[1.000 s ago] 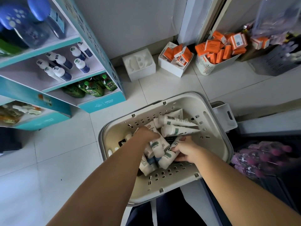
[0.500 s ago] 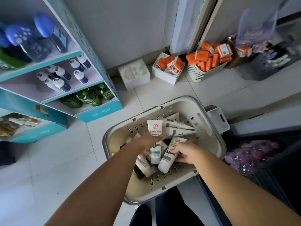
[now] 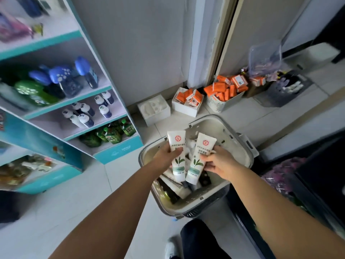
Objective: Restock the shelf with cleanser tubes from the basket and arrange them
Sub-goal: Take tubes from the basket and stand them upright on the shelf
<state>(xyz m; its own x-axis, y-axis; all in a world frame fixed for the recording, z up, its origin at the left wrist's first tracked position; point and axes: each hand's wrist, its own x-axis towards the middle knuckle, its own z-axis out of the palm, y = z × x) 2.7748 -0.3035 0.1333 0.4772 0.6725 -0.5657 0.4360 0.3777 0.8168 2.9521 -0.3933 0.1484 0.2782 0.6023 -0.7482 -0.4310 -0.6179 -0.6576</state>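
Head view looks down along both forearms to a cream basket [image 3: 240, 146] with slotted walls, standing on the pale tiled floor [image 3: 74, 202]. The left hand [image 3: 165, 156] is curled round the middle of the first cleanser tube [image 3: 177, 141], thumb across its printed front, and holds it upright over the basket with the flat crimped end up and the cap end down. The right hand [image 3: 220, 164] grips the second cleanser tube [image 3: 199, 159] from the side, fingers wrapped behind it, and this one leans slightly to the right. Both tubes are white, with a red round emblem near the top and a green leaf sprig lower down. They stand close side by side, their lower ends nearly meeting; whether they touch is unclear. Beneath them, loose tubes [image 3: 177, 189] lie jumbled on the basket's bottom. To the left stands the teal-edged shelf [image 3: 119, 149], well apart from the hands, its tiers carrying blue-topped bottles [image 3: 61, 75], small white bottles [image 3: 84, 117] and green pouches [image 3: 110, 136]. Against the far wall sit a white moulded tray [image 3: 154, 109] and two containers of orange boxes [image 3: 224, 89].
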